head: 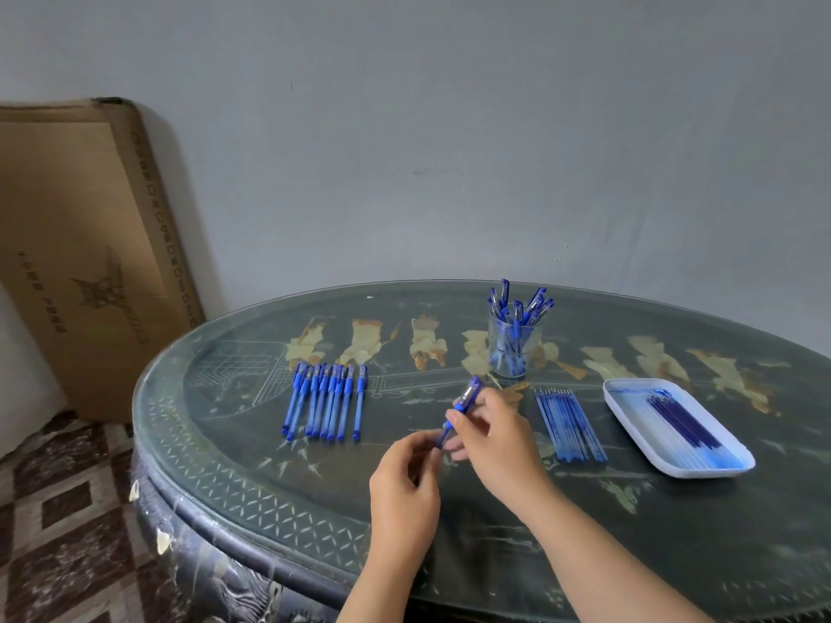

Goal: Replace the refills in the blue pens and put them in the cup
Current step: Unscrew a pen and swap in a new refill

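Right hand [488, 424] clamps the blue pen [463, 404] above the table [314, 496] while left hand [407, 481] pinches its tip, which could slip and drop if twisted carelessly.

A plain grey plastered wall [449, 128] rises beyond the hands. They hover over a dark oval glass-topped table [252, 465] with pale painted figures. Far to their left, a flat brown cardboard box [85, 245] leans on the wall above the brown-and-white checked floor [58, 523].

Pen [463, 404] middle hidden by fingers [472, 420]
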A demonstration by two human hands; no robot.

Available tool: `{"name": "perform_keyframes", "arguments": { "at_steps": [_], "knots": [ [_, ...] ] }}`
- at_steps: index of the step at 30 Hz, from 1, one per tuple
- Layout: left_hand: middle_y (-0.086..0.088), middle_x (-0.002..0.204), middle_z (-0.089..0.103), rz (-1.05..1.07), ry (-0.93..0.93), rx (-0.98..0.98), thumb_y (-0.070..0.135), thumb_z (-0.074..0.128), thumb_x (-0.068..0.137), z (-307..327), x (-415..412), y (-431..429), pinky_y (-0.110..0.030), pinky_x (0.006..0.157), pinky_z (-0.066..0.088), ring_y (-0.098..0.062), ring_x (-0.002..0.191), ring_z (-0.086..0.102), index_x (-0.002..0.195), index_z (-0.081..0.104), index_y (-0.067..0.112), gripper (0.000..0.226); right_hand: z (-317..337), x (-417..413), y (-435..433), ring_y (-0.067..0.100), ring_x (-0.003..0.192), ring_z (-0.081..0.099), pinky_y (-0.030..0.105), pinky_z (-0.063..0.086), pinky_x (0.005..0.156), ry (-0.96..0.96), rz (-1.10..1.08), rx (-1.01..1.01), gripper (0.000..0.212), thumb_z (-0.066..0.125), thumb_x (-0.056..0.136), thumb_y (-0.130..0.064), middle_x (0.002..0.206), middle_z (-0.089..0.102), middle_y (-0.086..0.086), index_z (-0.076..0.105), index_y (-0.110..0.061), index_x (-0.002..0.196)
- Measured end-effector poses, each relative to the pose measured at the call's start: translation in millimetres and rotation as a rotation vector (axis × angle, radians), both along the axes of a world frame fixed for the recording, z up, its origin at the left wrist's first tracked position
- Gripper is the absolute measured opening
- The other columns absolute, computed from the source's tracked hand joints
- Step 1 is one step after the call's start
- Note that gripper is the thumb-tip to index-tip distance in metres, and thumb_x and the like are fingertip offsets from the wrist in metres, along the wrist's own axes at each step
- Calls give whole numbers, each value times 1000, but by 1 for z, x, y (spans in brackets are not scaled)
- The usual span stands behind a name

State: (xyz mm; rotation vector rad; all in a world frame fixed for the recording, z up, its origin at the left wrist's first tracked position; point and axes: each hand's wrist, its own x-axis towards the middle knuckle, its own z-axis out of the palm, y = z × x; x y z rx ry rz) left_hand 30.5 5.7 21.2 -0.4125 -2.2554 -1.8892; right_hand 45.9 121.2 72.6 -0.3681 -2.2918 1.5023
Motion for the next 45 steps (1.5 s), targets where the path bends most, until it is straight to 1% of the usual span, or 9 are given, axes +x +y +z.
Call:
{"name": "perform_keyframes", "arguments": {
  "at_steps": [2, 7, 14, 22, 27, 34, 39, 42, 45],
  "knots": [
    [13, 95, 73, -1, -65, 118, 7, 62, 92, 3, -1, -2, -8, 78, 46, 2, 92, 66, 99, 70, 27, 23, 7, -4, 10, 11, 66, 71, 26, 59, 59, 35, -38, -66, 8, 60, 94, -15, 86, 70, 5, 55, -9, 94],
    [8, 99, 73, 67, -157, 383, 6, 60, 93, 16, -10, -17, -15, 82, 49, -2, 95, 66, 102, 68, 18, 17, 38, -26, 50, 19, 73, 72, 33, 59, 69, 289, -293, -105, 6, 56, 97, -15, 91, 68, 9, 52, -15, 92],
    [5, 97, 68, 374, -45, 278, 9, 58, 94, 31, -75, -87, -26, 84, 48, -10, 90, 63, 97, 64, 20, 13, 71, -62, 109, 23, 82, 69, 40, 56, 82, 489, -563, 123, 8, 49, 101, -19, 85, 61, -4, 43, -14, 99],
    [1, 97, 64, 561, -157, 107, 22, 54, 97, 12, -109, -134, -31, 81, 40, -18, 92, 59, 105, 63, 18, 13, 58, -98, 135, 31, 88, 55, 36, 41, 74, 112, -511, 428, 18, 51, 99, -24, 95, 61, 10, 50, -7, 100],
    [2, 93, 64, 530, -122, 30, 22, 52, 97, 9, -112, -134, -31, 76, 42, -16, 86, 58, 101, 63, 21, 11, 49, -118, 141, 42, 121, 38, 45, 35, 97, -307, -485, 622, 39, 34, 103, -38, 125, 47, 29, 58, -10, 116],
    [3, 94, 63, 513, -118, 27, 22, 52, 97, 8, -114, -135, -34, 76, 47, -15, 87, 59, 99, 62, 24, 11, 51, -127, 144, 40, 132, 29, 49, 30, 104, -483, -487, 589, 56, 22, 99, -54, 139, 42, 24, 57, -18, 126],
    [3, 94, 62, 515, -129, 32, 23, 52, 97, 8, -114, -134, -36, 78, 48, -15, 88, 58, 98, 61, 25, 9, 64, -123, 122, 42, 126, 38, 50, 38, 99, -172, -723, 320, 41, 45, 94, -37, 134, 42, 25, 51, -9, 124],
    [4, 94, 61, 510, -126, 23, 22, 52, 97, 9, -113, -134, -29, 75, 41, -9, 86, 56, 99, 60, 24, 9, 61, -113, 100, 42, 125, 36, 48, 34, 99, 62, -832, 413, 37, 51, 92, -18, 135, 40, 26, 48, -7, 127],
    [4, 94, 61, 510, -128, 24, 21, 51, 97, 10, -112, -134, -27, 75, 38, -7, 85, 54, 99, 60, 23, 9, 42, -114, 54, 36, 108, 49, 38, 36, 89, 226, -652, 542, 22, 54, 89, -9, 115, 56, 21, 61, -7, 110]
  ]
}}
